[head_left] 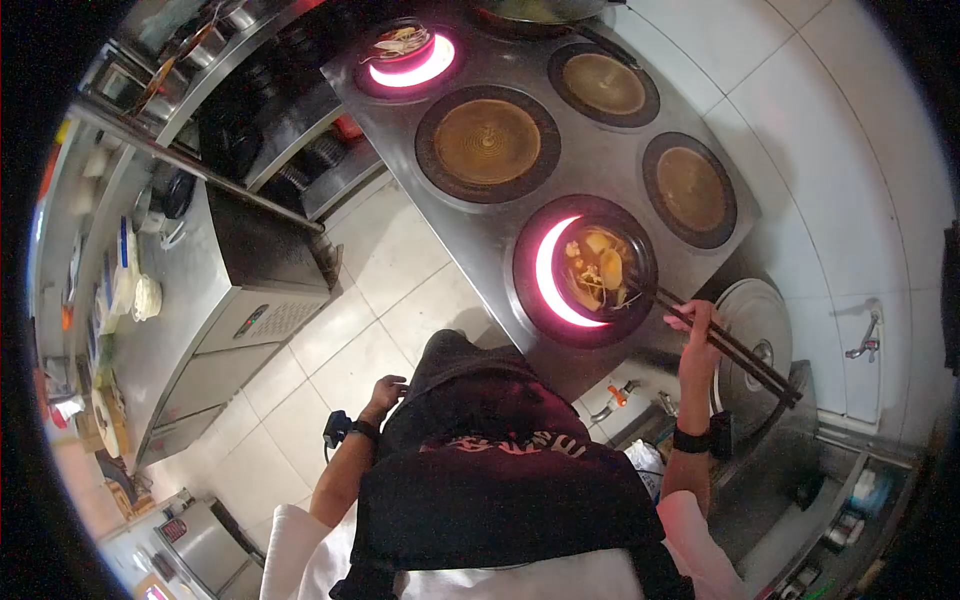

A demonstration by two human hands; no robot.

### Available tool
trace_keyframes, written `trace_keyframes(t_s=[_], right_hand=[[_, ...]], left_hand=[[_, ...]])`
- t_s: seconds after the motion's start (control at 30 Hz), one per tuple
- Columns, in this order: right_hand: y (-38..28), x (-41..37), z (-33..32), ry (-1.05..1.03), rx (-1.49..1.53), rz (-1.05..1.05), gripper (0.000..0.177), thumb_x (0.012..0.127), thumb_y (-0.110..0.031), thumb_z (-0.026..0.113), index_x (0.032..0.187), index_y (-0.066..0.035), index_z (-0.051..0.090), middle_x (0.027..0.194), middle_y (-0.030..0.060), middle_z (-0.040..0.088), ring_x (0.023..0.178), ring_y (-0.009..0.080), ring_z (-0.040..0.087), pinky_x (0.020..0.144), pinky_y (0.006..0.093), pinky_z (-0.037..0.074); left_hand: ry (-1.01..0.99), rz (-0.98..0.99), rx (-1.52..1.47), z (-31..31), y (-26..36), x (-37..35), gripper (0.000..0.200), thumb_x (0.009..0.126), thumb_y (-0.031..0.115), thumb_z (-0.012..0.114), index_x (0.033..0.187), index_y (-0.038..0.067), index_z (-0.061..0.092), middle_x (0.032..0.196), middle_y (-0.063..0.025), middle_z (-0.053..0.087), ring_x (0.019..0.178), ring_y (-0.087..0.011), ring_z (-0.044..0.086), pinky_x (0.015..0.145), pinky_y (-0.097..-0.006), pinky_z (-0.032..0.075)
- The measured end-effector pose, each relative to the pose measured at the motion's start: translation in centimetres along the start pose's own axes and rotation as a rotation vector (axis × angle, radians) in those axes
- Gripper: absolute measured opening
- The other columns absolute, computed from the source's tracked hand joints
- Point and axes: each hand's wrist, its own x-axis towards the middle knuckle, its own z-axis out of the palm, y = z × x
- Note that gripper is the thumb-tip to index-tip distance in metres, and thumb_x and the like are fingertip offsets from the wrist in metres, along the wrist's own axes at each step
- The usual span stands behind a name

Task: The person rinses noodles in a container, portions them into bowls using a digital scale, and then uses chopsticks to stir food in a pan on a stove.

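Note:
My right hand (695, 328) is closed around a pair of long dark chopsticks (752, 366). Their thin ends reach the right rim of a dark pot (640, 262), and the thick ends point down to the right. Inside the pot lies a brownish soup (590, 262) with pale and yellowish pieces; a rounded yellow piece, possibly a spoon, cannot be made out clearly. The pot sits off-centre on a round cooktop burner (545, 270), which glows pink-white on its exposed left side. Beside my apron hangs my left hand (388, 394), fingers loosely extended, holding nothing.
Another glowing burner (425, 70) at the far end carries a small bowl of food (398, 45). Several unlit round plates (487, 143) lie between. A large metal lid (745, 310) stands by my right forearm. A steel counter (230, 300) is at left, a wall tap (868, 335) at right.

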Motion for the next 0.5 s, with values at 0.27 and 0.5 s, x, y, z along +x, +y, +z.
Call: trace_keyframes(t_s=[0.27, 0.5], right_hand=[[-4.3, -1.0, -0.7, -0.066, -0.047, -0.069, 0.033, 0.09, -0.027, 0.035, 0.073, 0.0, 0.046, 0.075, 0.0073, 0.047, 0.065, 0.0178, 0.057, 0.06, 0.0253, 0.046], [-5.8, -2.2, -1.0, 0.03, 0.071, -0.062, 0.035, 0.089, -0.027, 0.037, 0.07, 0.0, 0.048, 0.076, 0.0083, 0.048, 0.067, 0.018, 0.058, 0.06, 0.0248, 0.047]], left_hand=[[0.008, -0.078, -0.099, 0.4, -0.7, 0.6, 0.03, 0.077, 0.003, 0.038, 0.103, -0.009, 0.046, 0.085, -0.0189, 0.06, 0.073, -0.0235, 0.06, 0.055, -0.0284, 0.047], [0.029, -0.114, 0.074, 0.3, 2.2, -1.0, 0.029, 0.079, 0.0, 0.034, 0.103, -0.008, 0.047, 0.086, -0.0184, 0.06, 0.073, -0.0231, 0.06, 0.052, -0.0269, 0.045]])
